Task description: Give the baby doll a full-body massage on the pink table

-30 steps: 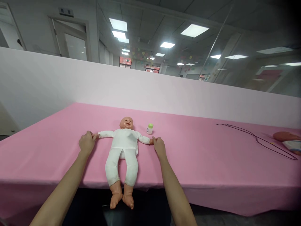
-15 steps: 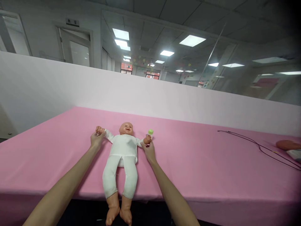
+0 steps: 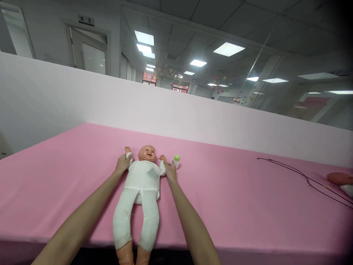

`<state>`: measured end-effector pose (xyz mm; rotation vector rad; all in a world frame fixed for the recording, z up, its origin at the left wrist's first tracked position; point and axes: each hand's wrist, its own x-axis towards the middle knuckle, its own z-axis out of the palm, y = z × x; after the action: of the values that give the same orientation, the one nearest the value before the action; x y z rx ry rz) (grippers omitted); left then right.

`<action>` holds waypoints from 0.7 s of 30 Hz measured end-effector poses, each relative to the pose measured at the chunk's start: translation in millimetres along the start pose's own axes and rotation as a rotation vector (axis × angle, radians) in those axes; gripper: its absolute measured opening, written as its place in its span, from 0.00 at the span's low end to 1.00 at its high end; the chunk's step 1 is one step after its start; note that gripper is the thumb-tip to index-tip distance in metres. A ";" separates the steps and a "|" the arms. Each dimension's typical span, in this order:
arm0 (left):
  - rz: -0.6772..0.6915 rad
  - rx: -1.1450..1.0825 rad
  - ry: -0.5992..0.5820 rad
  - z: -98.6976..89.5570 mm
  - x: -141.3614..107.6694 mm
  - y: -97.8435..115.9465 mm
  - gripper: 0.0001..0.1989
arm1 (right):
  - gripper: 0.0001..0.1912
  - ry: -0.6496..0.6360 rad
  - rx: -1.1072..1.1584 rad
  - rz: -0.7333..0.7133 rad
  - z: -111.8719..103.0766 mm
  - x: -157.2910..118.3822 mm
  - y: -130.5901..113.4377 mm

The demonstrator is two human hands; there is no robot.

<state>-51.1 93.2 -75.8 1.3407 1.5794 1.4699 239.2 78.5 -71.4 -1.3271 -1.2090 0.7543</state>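
Observation:
A baby doll [image 3: 142, 176] in white clothes lies face up on the pink-covered table [image 3: 226, 191], its legs reaching over the front edge. My left hand [image 3: 122, 163] is closed round the doll's arm on the left of the view, below its raised fist. On the other side, my right hand [image 3: 169, 170] grips the doll's other arm near the sleeve. Both doll arms are bent upward beside the head. Just right of my right hand is a small bottle [image 3: 176, 161] with a green cap, partly hidden by the hand.
Thin black cables [image 3: 292, 169] run over the table's right side towards a brown object [image 3: 339, 178] at the right edge. A low white partition [image 3: 165, 114] borders the back, with glass above it.
Both hands have moved inward and the doll's arms, spread outward before, are now bent up near its head. The bottle shows more fully. The doll's legs appear lower in view.

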 end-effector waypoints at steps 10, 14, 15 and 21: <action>0.094 -0.285 -0.507 -65.6 -9.2 19.8 0.26 | 0.29 -0.527 0.302 -0.032 -57.0 -11.8 -28.8; 0.266 -0.074 -0.747 -89.4 -17.7 17.6 0.18 | 0.23 -0.709 0.122 -0.033 -72.9 -11.6 -26.0; 0.300 -0.018 -0.771 -90.9 -18.6 15.4 0.16 | 0.22 -0.767 0.083 -0.040 -74.0 -11.2 -24.7; 0.289 -0.116 -0.675 -76.1 -19.4 9.7 0.20 | 0.22 -0.761 0.011 -0.097 -63.9 -14.3 -26.8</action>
<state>-111.6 46.8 -54.3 1.8000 0.8840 1.0618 289.4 41.4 -38.3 -0.9751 -1.8389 1.2498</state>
